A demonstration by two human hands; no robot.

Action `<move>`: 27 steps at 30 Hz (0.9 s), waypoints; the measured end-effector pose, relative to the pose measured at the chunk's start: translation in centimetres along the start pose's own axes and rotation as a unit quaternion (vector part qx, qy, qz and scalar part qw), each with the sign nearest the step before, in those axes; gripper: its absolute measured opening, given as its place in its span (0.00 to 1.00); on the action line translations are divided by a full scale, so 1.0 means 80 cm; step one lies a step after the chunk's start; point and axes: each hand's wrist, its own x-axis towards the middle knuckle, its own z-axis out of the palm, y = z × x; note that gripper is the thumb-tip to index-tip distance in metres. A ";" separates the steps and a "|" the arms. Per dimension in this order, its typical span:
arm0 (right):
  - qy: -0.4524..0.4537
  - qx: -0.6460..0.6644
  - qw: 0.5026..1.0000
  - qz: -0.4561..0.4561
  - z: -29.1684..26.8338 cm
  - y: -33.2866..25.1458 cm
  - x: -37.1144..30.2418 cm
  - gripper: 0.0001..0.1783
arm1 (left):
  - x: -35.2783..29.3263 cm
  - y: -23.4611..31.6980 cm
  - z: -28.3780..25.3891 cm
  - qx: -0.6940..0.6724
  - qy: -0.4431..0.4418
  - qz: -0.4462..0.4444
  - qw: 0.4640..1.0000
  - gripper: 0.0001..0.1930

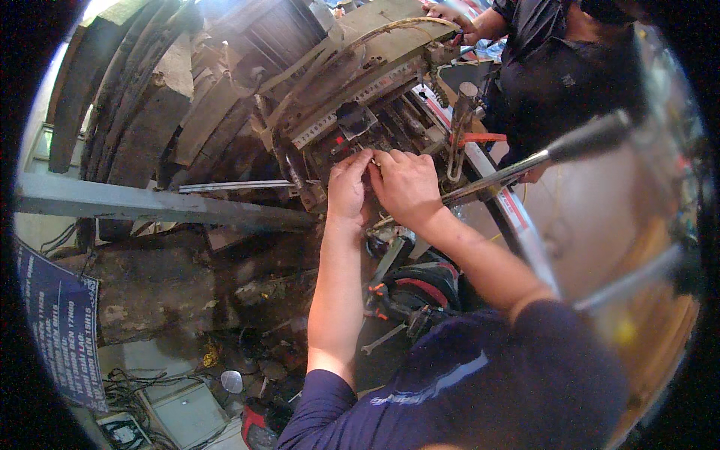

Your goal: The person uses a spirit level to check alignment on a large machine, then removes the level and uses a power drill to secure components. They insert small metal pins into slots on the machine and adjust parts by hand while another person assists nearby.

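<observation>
1. At centre frame, the person's left hand point(349, 187) and right hand point(405, 186) meet, fingertips together, on the underside of a grimy grey metal machine block point(360, 97) that fills the upper middle of the frame.
2. Both hands are curled narrow, fingers pinched around a small part point(373, 160) between them; it is too small and shadowed to tell which hand actually grips it, or what it is.
3. A long steel lever with a dark grip point(555, 154) runs from the right hand's knuckles up toward the upper right of the frame, passing just behind the right wrist.
4. A grey steel beam point(150, 204) crosses the left half of the frame, ending near the left hand.
5. In the upper right, a second person in a dark shirt point(562, 67) rests a hand point(450, 15) on the top edge of the machine.
6. Below the forearms, at lower centre, lie a red-and-black power tool point(420, 289) and a small spanner point(382, 339) on the dirty floor.
</observation>
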 end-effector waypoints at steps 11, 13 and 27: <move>-0.054 0.401 0.900 0.166 0.001 0.005 -0.013 0.25 | 0.006 0.012 -0.009 0.008 0.007 -0.057 0.998 0.12; -0.043 0.419 0.892 0.164 0.014 0.012 -0.016 0.26 | 0.008 0.012 -0.010 0.000 0.002 -0.063 0.998 0.12; -0.115 0.931 0.040 0.344 0.073 -0.008 -0.031 0.20 | 0.010 0.052 0.004 0.190 0.011 -0.073 0.979 0.13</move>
